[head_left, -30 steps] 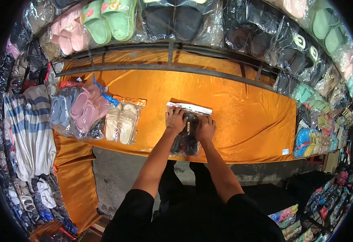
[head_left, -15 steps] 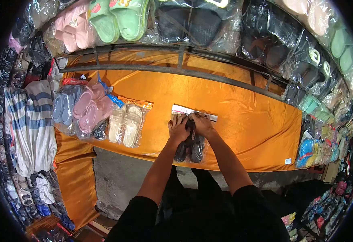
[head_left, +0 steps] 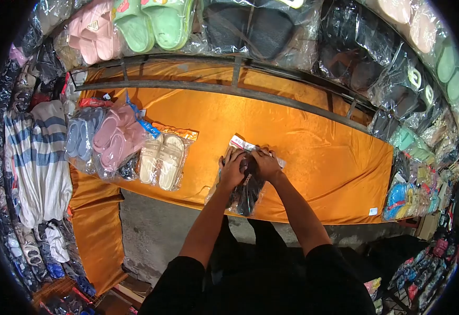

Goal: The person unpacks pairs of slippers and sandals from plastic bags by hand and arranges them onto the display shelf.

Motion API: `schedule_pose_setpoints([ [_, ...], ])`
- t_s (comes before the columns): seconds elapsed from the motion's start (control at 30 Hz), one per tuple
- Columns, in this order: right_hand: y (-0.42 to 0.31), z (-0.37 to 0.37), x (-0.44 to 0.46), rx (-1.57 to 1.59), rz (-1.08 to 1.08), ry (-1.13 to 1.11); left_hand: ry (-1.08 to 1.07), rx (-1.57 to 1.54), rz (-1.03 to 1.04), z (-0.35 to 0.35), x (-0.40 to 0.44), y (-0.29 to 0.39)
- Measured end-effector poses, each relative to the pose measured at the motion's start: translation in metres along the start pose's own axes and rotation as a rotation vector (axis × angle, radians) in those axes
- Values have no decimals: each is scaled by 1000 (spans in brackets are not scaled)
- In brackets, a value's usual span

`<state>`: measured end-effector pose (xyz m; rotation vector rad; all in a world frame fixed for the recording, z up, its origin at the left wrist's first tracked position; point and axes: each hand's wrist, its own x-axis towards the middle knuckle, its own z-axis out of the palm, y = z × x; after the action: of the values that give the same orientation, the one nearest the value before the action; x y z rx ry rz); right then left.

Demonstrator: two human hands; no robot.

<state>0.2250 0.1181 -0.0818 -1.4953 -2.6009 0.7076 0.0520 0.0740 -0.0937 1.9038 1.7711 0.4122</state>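
A clear plastic bag with black footwear (head_left: 246, 193) inside lies near the front edge of the orange cloth (head_left: 313, 157). Its white header card (head_left: 242, 143) is tilted, partly covered by my fingers. My left hand (head_left: 232, 167) grips the bag's upper left side with bent fingers. On the upper right side, just below the card, my right hand (head_left: 266, 164) holds the same bag, its fingers curled. The two hands are close together, and parts of the fingertips are hidden.
Left on the cloth lie bagged beige slippers (head_left: 161, 161), pink slippers (head_left: 115, 135) and blue slippers (head_left: 81, 135). A metal rail (head_left: 187, 85) crosses behind, below hanging bagged slippers. A striped cloth (head_left: 38, 163) hangs at left. More bagged footwear (head_left: 408, 197) lies right.
My right hand has moved from the bag's right side up and in toward my left hand. The bag and its header card have turned and the plastic looks more bunched. The view has shifted slightly.
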Motion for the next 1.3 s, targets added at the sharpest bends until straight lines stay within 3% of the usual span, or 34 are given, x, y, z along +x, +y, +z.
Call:
schedule_pose_setpoints([
  [0.07, -1, 0, -9, -29, 3, 42, 91, -127, -2, -7, -5, -1],
  [0.13, -11, -3, -28, 71, 181, 277, 186, -252, -9, -12, -10, -6],
  [0.17, -17, -3, -40, 75, 184, 279, 305, -317, -70, -10, -15, -12],
  [0.2, -23, -1, -55, 160, 394, 410, 424, -382, -132, -8, -23, -16],
  [0.23, -25, 4, -68, 244, 604, 543, 401, -435, -275, -11, -30, -15],
  [0.27, -30, 10, -83, 246, 607, 546, 399, -433, -271, -15, -36, -15],
  [0.33, -33, 33, -106, 529, 817, 612, 242, -433, -444, -20, -44, -18],
  [0.37, -35, 42, -114, 529, 820, 618, 229, -437, -474, -21, -44, -17],
  [0.43, -41, 54, -122, 858, 838, 479, 235, -448, -385, -3, -45, -33],
  [0.5, -42, 65, -121, 801, 773, 507, 240, -453, -306, 7, -50, -46],
  [0.57, -43, 71, -124, 744, 707, 534, 148, -154, -186, 6, -52, -50],
  [0.6, -42, 66, -122, 777, 711, 516, 148, -148, -185, -2, -53, -47],
  [0.67, -34, 75, -125, 815, 709, 501, -73, -99, -337, -23, -58, -38],
  [0.77, -11, 106, -129, 1061, 687, 560, 113, -275, -324, -4, -73, -61],
  [0.83, -11, 103, -129, 1359, 717, 640, 42, -179, -365, -21, -92, -50],
  [0.87, -11, 102, -131, 1360, 713, 642, -34, -83, -410, -30, -102, -43],
  [0.93, -14, 98, -135, 1030, 919, 494, -48, 67, -446, -28, -121, -39],
  [0.97, -16, 96, -139, 1031, 915, 497, -117, 110, -584, -36, -128, -29],
  [1.0, -22, 89, -143, 984, 922, 258, -186, 153, -722, -42, -134, -21],
  [1.03, -28, 82, -147, 928, 921, 21, -181, 173, -721, -38, -139, -24],
  [1.07, -39, 76, -153, 928, 917, 25, -175, 172, -719, -33, -141, -28],
  [1.13, -59, 75, -164, 812, 830, -108, -183, -277, -643, -26, -142, -32],
  [1.17, -63, 79, -162, 830, 807, -98, -52, -201, -514, -22, -144, -29],
  [1.3, -61, 93, -160, 945, 934, 2, -29, -378, -533, -4, -150, -35],
])
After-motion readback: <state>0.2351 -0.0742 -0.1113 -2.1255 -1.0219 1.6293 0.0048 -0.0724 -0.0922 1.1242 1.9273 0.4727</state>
